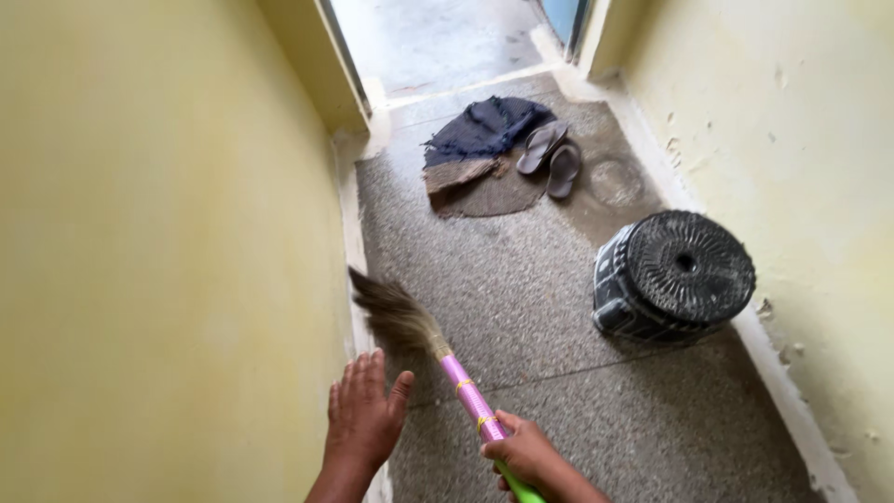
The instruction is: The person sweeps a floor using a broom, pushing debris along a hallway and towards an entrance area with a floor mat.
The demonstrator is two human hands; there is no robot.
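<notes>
Five fingers [533,440] of the right hand [523,454] wrap tight around the broom [466,389] low on its pink-and-green handle, angling the bristles into the wall's base where dust likely gathers. Left hand [361,417] hovers open, fingers spread, holding nothing (balance, probably). Farther up the floor [521,298]: a tipped black stool [672,277], sandals [551,156], a dark cloth [484,129].

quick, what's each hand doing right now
Left hand: open, fingers spread, holding nothing, near the wall.
Right hand: closed around the broom handle.
</notes>
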